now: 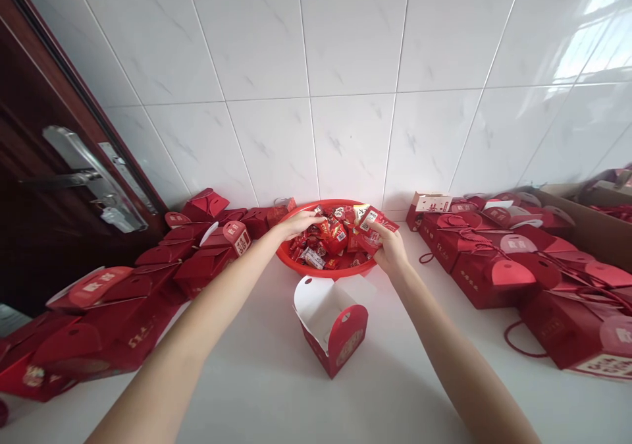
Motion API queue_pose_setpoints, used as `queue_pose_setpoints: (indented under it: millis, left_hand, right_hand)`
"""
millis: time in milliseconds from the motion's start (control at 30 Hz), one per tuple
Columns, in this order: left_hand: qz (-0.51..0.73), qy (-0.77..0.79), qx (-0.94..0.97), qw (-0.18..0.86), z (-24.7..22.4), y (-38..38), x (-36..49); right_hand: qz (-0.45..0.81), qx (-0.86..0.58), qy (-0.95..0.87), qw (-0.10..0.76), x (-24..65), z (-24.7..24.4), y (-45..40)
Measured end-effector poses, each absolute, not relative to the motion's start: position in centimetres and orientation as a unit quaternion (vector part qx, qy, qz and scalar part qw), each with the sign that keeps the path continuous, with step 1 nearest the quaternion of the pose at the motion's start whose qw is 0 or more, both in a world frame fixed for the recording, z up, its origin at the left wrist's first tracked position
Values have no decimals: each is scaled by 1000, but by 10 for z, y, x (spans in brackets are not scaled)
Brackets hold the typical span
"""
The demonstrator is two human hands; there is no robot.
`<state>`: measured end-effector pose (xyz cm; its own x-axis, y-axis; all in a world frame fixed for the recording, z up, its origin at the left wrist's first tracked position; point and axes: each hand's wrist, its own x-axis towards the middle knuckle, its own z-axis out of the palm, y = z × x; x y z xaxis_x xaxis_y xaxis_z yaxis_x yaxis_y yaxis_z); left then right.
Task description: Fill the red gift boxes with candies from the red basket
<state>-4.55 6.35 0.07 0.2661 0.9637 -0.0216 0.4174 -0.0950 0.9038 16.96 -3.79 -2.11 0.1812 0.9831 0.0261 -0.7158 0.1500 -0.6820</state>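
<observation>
A red plastic basket [330, 273] of wrapped candies [333, 236] stands against the tiled wall. Over its left rim reaches my left hand [300, 222], fingers stretched out among the wrappers, with no candy visibly gripped. At the right rim my right hand [392, 248] is closed around several red candy packets [371, 223], which fan out above the basket. Nearer to me, between my forearms, an open red gift box [340, 338] with a white inside stands upright, its flaps raised. No candy shows in the visible part of its inside.
Closed red gift boxes [143, 319] line the left side, beside a dark door with a metal handle [93, 177]. More red boxes with cord handles [486, 276] fill the right side. A brown cardboard carton [575, 207] stands behind them at far right.
</observation>
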Motion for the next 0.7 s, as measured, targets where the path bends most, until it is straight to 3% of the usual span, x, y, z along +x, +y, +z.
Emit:
queue_pose_setpoints:
  millis: [700]
  left_hand:
    - [276,536,641,475,16,50,-53]
  right_hand:
    - [595,-281,-246,711,170,-19,-40]
